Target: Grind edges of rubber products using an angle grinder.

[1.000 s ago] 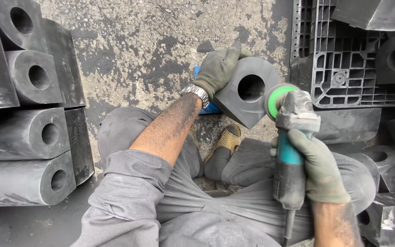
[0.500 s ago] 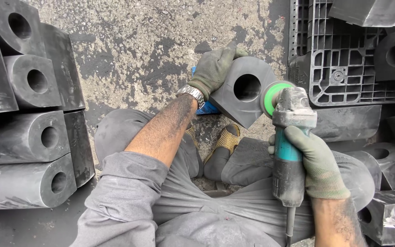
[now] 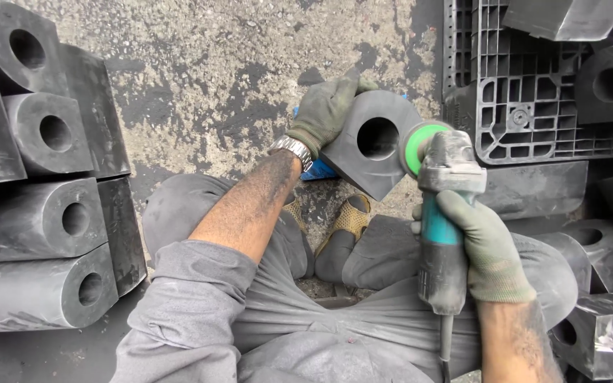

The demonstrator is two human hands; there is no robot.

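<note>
My left hand (image 3: 328, 106), in a green glove with a metal watch at the wrist, grips the top left edge of a black rubber block (image 3: 367, 152) with a round hole through it. The block is tilted on one corner in front of my knees. My right hand (image 3: 487, 245), also gloved, is closed around the teal body of an angle grinder (image 3: 443, 213). The grinder's green disc (image 3: 416, 147) touches the block's right edge.
Several stacked black rubber blocks with holes (image 3: 44, 213) line the left side. A black plastic pallet (image 3: 533, 92) with more blocks on it stands at the upper right, and further blocks (image 3: 604, 326) lie at the right. Rough concrete floor (image 3: 214, 78) lies ahead. A blue object (image 3: 315, 170) sits under the held block.
The grinder and the held block have kept their contact; the view has drifted slightly and my hands have shifted only a little.
</note>
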